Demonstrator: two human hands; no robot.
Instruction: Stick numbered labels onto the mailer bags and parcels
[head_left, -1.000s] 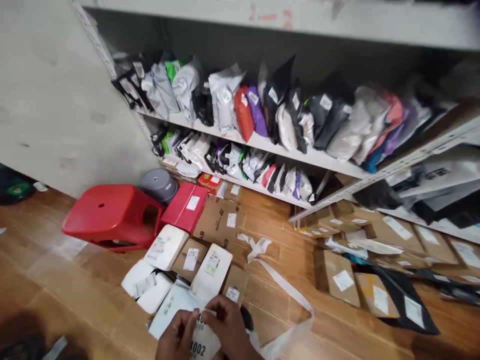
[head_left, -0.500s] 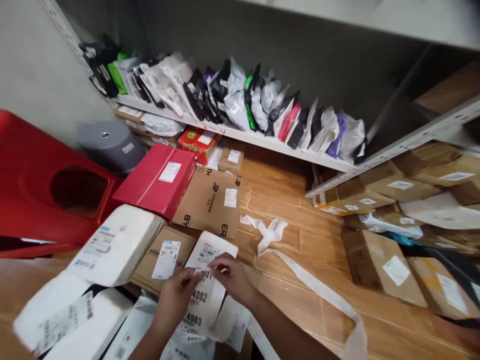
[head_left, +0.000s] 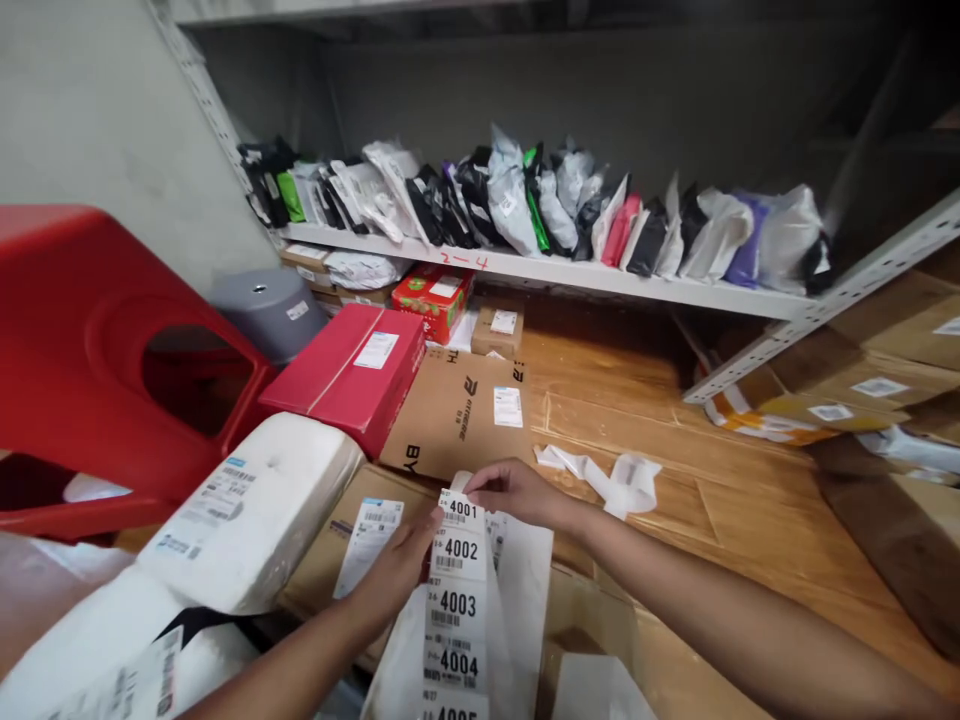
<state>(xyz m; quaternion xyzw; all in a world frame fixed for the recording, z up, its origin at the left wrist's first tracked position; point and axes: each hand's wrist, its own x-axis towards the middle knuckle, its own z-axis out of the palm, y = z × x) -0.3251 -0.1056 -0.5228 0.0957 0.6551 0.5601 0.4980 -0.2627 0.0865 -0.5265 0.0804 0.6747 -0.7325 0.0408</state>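
Observation:
A strip of white number labels (head_left: 457,605), printed 4001, 4002, 4003 and onward with barcodes, runs down from between my hands. My left hand (head_left: 401,560) holds its left edge beside the top label, the thumb near the 4001 print. At the strip's upper end, my right hand (head_left: 521,492) pinches the top right corner. Beneath and behind the strip lies a white package, partly covered by it. To the left is a brown carton with a white shipping label (head_left: 369,540), partly hidden behind my left hand.
White wrapped parcels (head_left: 289,500), a crimson box (head_left: 330,385) and a printed brown carton (head_left: 454,415) surround my hands. A red plastic stool (head_left: 112,330) stands left. Ahead, a metal shelf (head_left: 555,268) carries several bagged parcels. Crumpled white backing tape (head_left: 630,485) lies on the floor.
The view has turned, so the surroundings sit differently. My right hand has shifted to the strip's top right corner, my left to its side. The strip now faces me, with 4001 fully readable.

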